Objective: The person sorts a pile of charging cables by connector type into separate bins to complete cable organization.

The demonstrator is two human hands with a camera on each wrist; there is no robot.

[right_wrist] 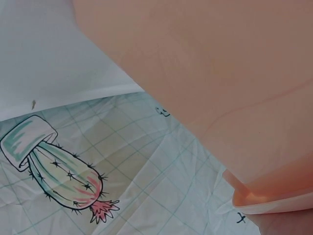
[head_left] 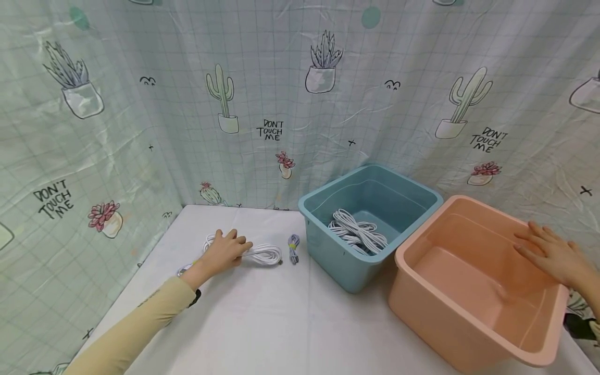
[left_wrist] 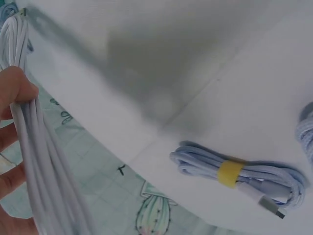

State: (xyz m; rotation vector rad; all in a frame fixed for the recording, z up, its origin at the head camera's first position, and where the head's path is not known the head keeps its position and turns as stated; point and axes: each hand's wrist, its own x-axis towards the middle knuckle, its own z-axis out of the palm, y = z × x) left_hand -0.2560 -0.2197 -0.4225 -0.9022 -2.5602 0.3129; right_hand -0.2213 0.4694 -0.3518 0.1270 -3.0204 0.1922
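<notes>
1. Printed cloth [head_left: 183, 62] hangs at back & sides, w/ cactus pics and the text "DON'T TOUCH ME".
2. White table [head_left: 262, 323] is in front of it and carries all the other items.
3. Orange bin [head_left: 431, 323] stands on the R side, next to the blue one.
4. Blue bin [head_left: 333, 260] stands approx. in the middle, near the cloth.
5. Cable heap [head_left: 358, 234], white, lies inside the blue bin.
6. R hand [head_left: 555, 258] is at the far R corner of the orange bin; its fingers are rather straight & a bit spread. Whether they press on the rim, I cannot tell.
7. L hand [head_left: 222, 253] pinches the white bundle btwn thumb and fingers; in the L wrist view these fingers are apart from each other.
8. White cable bundle [head_left: 264, 255] passes under the hand: thumb lies across it, fingers are on the other side, & loops come out at both sides of the hand.
9. Bluish cable [left_wrist: 234, 171], w/ yellow band, lies on the table, apart from the fingers.
10. Small lilac cable [head_left: 293, 249], also w/ yellow tie, lies btwn the white bundle and the blue bin.
</notes>
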